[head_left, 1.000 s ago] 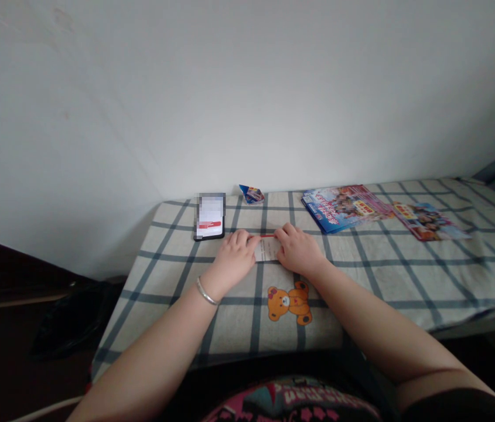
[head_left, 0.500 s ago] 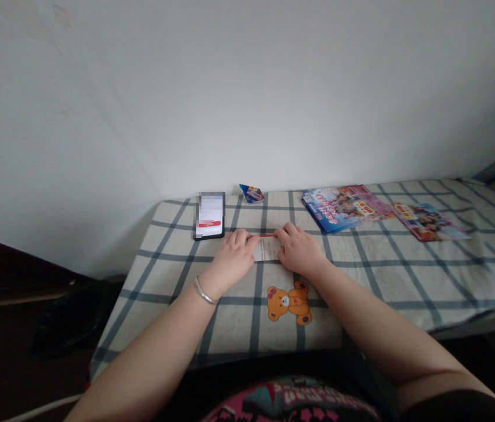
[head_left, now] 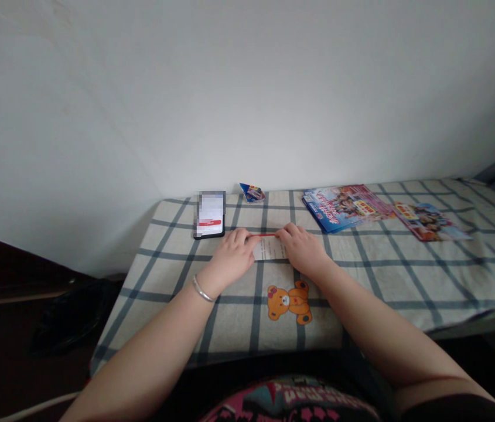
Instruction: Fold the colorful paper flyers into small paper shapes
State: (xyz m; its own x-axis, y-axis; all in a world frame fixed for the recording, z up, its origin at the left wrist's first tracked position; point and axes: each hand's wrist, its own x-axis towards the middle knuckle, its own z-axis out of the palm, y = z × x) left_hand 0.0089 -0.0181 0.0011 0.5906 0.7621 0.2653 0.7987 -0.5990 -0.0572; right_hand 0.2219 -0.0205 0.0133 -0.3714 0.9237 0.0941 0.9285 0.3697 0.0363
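Head view, paper (head_left: 269,248): on the checked cloth (head_left: 163,278), just beyond the bear print (head_left: 290,302).
Left hand (head_left: 233,258): fingers holding the paper's left end.
Right hand (head_left: 305,250): fingers holding its right end.
Red edge (head_left: 266,235): best pressed evenly, kept straight.
Phone (head_left: 210,214): beyond the bear print, leftward.

This looks like a room in a home — a table spread with a checked cloth (head_left: 234,319), homely rather than work-like, with a cartoon teddy bear (head_left: 289,303) on it. The pale wall (head_left: 273,94) behind is plain (faintly marked at upper left), and black plastic (head_left: 74,316) — perhaps a bin bag — sits low beside the table.
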